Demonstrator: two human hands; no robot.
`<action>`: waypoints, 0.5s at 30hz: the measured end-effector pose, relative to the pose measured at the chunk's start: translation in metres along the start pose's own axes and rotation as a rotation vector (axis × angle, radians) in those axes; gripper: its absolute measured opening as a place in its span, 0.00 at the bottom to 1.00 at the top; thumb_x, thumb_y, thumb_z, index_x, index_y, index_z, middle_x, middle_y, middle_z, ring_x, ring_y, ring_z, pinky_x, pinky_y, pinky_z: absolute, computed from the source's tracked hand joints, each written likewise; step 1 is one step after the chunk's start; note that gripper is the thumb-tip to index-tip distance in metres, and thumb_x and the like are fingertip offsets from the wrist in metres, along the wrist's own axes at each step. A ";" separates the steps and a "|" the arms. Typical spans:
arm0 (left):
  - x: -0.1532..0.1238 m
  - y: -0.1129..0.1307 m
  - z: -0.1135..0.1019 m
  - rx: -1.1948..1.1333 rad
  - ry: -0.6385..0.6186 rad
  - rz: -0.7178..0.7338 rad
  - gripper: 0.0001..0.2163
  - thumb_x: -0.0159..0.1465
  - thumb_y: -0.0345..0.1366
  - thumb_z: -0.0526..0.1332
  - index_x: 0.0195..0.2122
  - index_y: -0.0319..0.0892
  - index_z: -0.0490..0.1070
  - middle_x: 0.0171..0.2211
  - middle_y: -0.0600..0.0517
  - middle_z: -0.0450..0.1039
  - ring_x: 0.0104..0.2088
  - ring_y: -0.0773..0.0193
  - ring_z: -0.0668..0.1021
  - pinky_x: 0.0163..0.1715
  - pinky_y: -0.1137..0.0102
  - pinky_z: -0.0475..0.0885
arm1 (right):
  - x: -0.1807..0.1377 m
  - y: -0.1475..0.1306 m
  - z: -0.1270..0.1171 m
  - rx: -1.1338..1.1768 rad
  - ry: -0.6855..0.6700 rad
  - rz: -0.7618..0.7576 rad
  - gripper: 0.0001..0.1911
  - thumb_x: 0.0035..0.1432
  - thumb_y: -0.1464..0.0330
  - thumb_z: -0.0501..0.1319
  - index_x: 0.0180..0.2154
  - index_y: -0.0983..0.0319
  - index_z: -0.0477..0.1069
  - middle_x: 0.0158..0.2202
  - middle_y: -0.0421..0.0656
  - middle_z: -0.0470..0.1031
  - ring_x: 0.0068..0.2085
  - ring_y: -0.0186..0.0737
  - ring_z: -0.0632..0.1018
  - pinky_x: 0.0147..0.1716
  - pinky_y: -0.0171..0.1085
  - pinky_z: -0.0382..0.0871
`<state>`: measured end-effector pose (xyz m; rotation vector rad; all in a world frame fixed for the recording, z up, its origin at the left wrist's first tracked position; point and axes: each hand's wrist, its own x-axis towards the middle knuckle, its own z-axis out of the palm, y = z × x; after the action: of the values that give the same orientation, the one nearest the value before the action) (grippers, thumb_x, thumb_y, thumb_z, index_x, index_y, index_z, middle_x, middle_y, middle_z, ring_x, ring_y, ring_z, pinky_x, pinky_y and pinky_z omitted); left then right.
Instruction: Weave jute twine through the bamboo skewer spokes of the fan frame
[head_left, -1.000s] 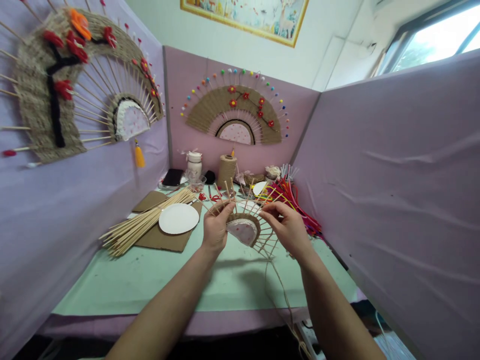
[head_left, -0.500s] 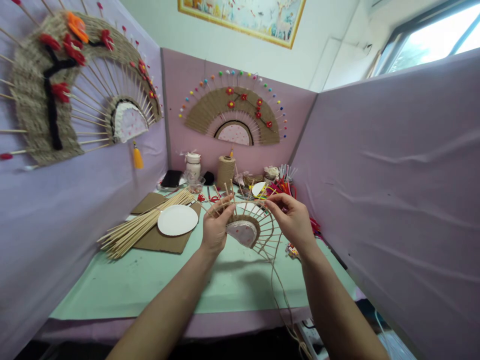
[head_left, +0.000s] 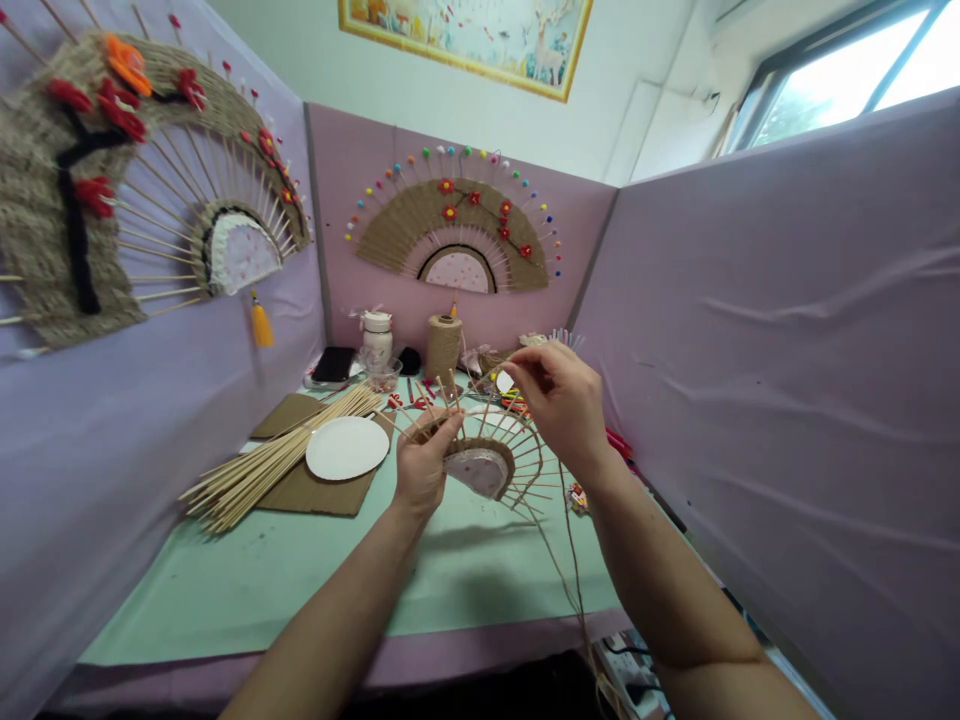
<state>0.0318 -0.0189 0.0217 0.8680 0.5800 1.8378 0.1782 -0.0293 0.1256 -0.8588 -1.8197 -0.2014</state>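
My left hand [head_left: 425,458] grips the left side of a small fan frame [head_left: 478,472], thumb in front, above the table. The frame has a pale half-round centre with a lace edge and a brown twined band, and thin sticks radiate from it. Twine [head_left: 541,460] runs across the sticks on the right side. Above the sticks my right hand [head_left: 559,400] pinches a strand of the twine, thumb against fingers. Two lengths of twine hang from the frame and the right hand over the table's front edge.
A bundle of thin sticks [head_left: 281,455] and a white oval card [head_left: 347,447] lie on brown cardboard [head_left: 322,497] at left. Behind stand a twine spool [head_left: 443,345] and a white bottle [head_left: 376,338]. Finished fans [head_left: 375,235] hang on the partitions. A power strip [head_left: 630,665] sits below the front edge.
My right hand has lifted up and away from the sticks, drawing the strand of twine with it. The left hand still holds the fan frame. The view has shifted slightly.
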 end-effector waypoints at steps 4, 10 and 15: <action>0.000 0.000 0.001 -0.002 0.007 -0.001 0.07 0.49 0.36 0.72 0.26 0.40 0.78 0.24 0.55 0.74 0.26 0.72 0.71 0.29 0.76 0.65 | 0.012 0.000 0.005 -0.120 -0.052 -0.044 0.08 0.63 0.70 0.56 0.33 0.61 0.71 0.33 0.44 0.74 0.35 0.39 0.73 0.37 0.37 0.65; 0.002 0.000 0.003 -0.056 0.092 -0.030 0.09 0.45 0.36 0.74 0.27 0.40 0.79 0.25 0.55 0.76 0.25 0.73 0.73 0.27 0.76 0.66 | -0.010 0.008 0.003 -0.158 -0.019 0.057 0.05 0.61 0.70 0.57 0.32 0.60 0.70 0.33 0.44 0.73 0.33 0.39 0.73 0.35 0.37 0.64; 0.004 -0.004 0.001 -0.076 0.125 -0.053 0.15 0.44 0.36 0.74 0.33 0.41 0.80 0.28 0.53 0.78 0.23 0.73 0.73 0.25 0.76 0.68 | -0.052 0.020 0.005 -0.061 -0.085 0.247 0.07 0.59 0.67 0.58 0.29 0.61 0.69 0.29 0.43 0.74 0.29 0.38 0.72 0.31 0.36 0.64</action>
<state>0.0338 -0.0139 0.0212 0.6844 0.6013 1.8626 0.1966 -0.0362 0.0738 -1.1406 -1.7733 -0.0636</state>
